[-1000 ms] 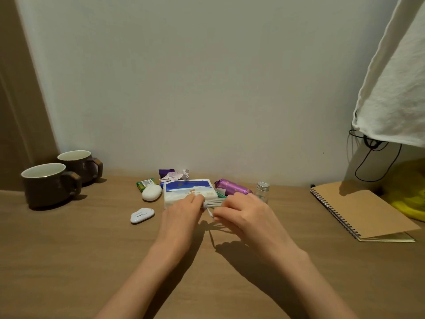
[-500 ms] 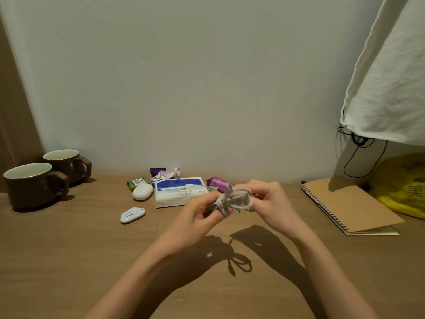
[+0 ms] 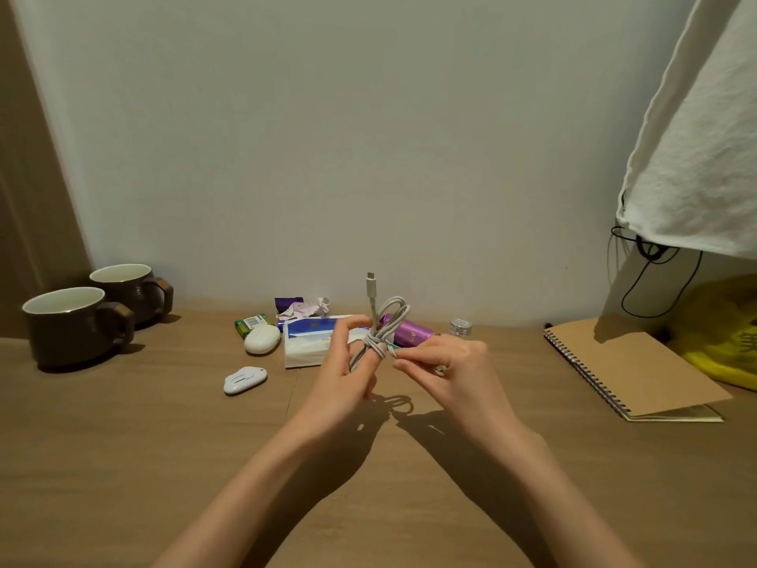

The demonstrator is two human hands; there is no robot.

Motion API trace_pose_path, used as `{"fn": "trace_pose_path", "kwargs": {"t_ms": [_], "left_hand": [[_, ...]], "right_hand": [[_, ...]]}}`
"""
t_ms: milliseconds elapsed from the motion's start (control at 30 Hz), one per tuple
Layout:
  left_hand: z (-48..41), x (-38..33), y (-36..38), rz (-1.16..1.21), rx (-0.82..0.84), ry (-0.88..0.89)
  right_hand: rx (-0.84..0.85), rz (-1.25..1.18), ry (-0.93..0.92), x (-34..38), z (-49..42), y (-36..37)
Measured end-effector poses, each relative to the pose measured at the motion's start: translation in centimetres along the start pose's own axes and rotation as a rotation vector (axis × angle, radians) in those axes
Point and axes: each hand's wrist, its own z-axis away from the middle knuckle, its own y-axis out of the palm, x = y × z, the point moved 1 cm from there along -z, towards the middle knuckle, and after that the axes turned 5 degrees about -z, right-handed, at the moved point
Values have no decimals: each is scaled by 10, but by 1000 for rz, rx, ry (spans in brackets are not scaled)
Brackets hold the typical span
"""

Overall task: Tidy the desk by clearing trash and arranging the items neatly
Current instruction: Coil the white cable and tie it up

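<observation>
A coiled white charging cable is held above the middle of the wooden desk, its plug pointing up. My left hand grips the bundle, and my right hand pinches the loose end wound around its middle. Behind the hands lie a blue-and-white tissue pack, a purple wrapper, crumpled paper and a dark purple scrap, a green battery, a white oval case and a small white clip-like gadget.
Two dark mugs stand at the back left. A small glass jar with a metal lid sits near the wall. A brown spiral notebook lies at the right, beside a yellow bag. White cloth hangs at upper right.
Both hands lifted the white cable off the desk from beside the tissue pack. The bundle now stands upright with the plug end up, and the right hand has shifted to the wrap.
</observation>
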Motion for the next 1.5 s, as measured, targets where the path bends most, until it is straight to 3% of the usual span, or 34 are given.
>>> {"fn": "trace_pose_path", "kwargs": {"t_ms": [133, 333, 500, 733, 833, 1033, 1167, 1500], "left_hand": [[0, -4, 1, 37, 18, 15], [-2, 0, 4, 225, 85, -52], [-2, -4, 6, 390, 108, -123], [2, -11, 9, 565, 159, -176], [2, -12, 10, 630, 166, -203], [-2, -10, 10, 743, 149, -247], [1, -11, 12, 797, 164, -257], [4, -13, 12, 623, 230, -257]], "right_hand": [[-18, -77, 4, 2, 0, -6], [-139, -439, 230, 7, 1, -5], [-179, -446, 241, 12, 3, 8], [-233, -634, 326, 11, 2, 12], [-234, -573, 306, 10, 4, 14], [-241, -208, 37, 13, 7, 16], [-303, -70, -39, 15, 7, 18], [-327, -120, 24, 10, 6, 17]]}}
